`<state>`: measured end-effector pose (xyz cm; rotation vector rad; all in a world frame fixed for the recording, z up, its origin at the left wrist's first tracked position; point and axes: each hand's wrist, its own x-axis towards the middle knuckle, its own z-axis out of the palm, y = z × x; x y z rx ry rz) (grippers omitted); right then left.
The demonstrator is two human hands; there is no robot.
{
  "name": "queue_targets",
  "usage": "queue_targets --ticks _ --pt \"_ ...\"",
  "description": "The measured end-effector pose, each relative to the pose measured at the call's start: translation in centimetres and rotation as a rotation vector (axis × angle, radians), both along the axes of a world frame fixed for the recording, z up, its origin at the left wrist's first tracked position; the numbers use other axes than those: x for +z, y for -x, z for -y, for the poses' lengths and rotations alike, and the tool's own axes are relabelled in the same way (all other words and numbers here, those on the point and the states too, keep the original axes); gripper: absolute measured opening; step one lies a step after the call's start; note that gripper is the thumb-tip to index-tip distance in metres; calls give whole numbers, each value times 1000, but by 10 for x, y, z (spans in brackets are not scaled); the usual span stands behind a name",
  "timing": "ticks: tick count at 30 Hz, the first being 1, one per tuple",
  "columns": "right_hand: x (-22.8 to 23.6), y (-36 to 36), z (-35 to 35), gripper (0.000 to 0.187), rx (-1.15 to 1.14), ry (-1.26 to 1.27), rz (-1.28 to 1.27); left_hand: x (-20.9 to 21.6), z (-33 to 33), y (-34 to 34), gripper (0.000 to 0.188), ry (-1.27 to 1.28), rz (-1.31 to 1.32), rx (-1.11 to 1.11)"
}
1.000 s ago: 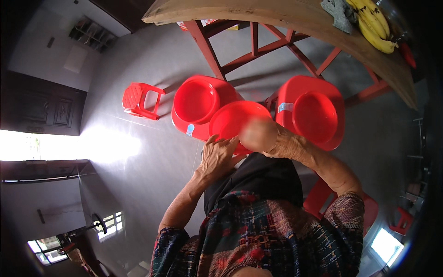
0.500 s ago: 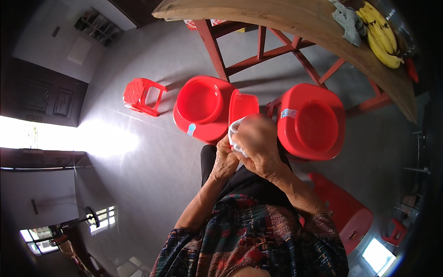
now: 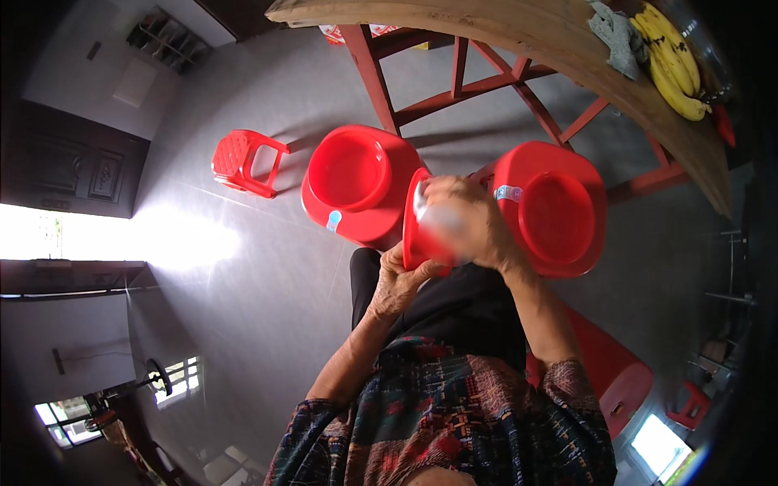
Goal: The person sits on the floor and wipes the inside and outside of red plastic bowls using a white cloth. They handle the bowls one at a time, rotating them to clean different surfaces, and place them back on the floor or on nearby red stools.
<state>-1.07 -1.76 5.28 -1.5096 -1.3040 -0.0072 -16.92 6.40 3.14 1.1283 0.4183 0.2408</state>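
My left hand (image 3: 395, 285) grips the lower rim of a red plastic bowl (image 3: 414, 231), which is tilted on its side above my lap. My right hand (image 3: 480, 220), partly blurred, is inside the bowl and closed on a white cloth (image 3: 421, 198), pressing it against the wall. Much of the cloth and the bowl's inside is hidden behind that hand. Ahead on the left, a red stool (image 3: 382, 223) carries another red bowl (image 3: 347, 172). To the right, a second red stool (image 3: 516, 158) carries a similar red bowl (image 3: 557, 223).
A small red stool (image 3: 243, 164) stands farther left on the grey floor. Across the top runs a wooden table (image 3: 502, 28) on red legs, with bananas (image 3: 673, 65) and a grey cloth (image 3: 617, 39). A large red plastic piece (image 3: 608, 368) is beside me at lower right.
My right hand has moved up and to the right with the cloth, opening more of the red bowl to view. The bowl has turned more upright on edge, still in my left hand.
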Motion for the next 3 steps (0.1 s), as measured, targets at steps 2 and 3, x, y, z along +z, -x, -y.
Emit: queue_targets --ticks 2,3 --pt "3 19 6 33 71 109 211 -22 -3 0 26 -84 88 47" --pt "9 26 9 36 158 139 239 -28 -6 3 35 -52 76 44"
